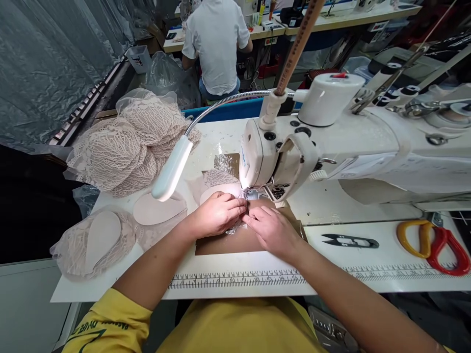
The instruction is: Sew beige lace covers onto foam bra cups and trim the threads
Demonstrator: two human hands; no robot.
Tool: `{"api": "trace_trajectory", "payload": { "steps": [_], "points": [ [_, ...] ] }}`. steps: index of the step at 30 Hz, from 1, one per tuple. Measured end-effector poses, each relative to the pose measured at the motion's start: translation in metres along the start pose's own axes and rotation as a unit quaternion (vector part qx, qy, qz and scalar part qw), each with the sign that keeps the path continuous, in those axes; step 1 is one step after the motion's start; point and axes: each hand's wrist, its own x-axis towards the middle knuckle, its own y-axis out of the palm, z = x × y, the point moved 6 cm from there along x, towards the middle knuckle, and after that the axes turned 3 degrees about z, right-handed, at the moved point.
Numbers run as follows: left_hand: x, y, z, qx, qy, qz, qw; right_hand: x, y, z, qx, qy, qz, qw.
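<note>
A: Nearest?
B: Left hand (pixel 217 214) grip pinches the lace piece (pixel 235 227) on the desk (pixel 324 262); right hand (pixel 271 229) grip lies flat, unclenched, pressing it
A: Farther?
B: Sewing machine (pixel 279 157) over it, lace pile (pixel 128 142) left, person (pixel 215 44) seated beyond

Both hands press a small lace piece (pixel 235 226) flat on the brown plate just before the needle of the white sewing machine (pixel 279 157). The left hand (pixel 217 214) and right hand (pixel 270 229) meet fingertip to fingertip. A gooseneck lamp (pixel 172 169) hangs above foam cups (pixel 158 208). A lace pile (pixel 128 142) sits left; thread snips (pixel 349 240) and scissors (pixel 434 243) lie right, above a printed ruler (pixel 235 279).
</note>
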Motion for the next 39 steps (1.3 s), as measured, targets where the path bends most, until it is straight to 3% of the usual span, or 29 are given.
{"api": "trace_trajectory", "payload": {
  "steps": [20, 39],
  "points": [
    [0.001, 0.006, 0.003, 0.025, -0.055, -0.043, 0.997, -0.002, -0.004, -0.001, 0.010, -0.016, -0.030, 0.999],
    [0.002, 0.005, 0.010, 0.057, -0.133, -0.034, 0.989, 0.011, -0.007, -0.018, -0.062, 0.101, -0.033, 0.992]
  ]
}}
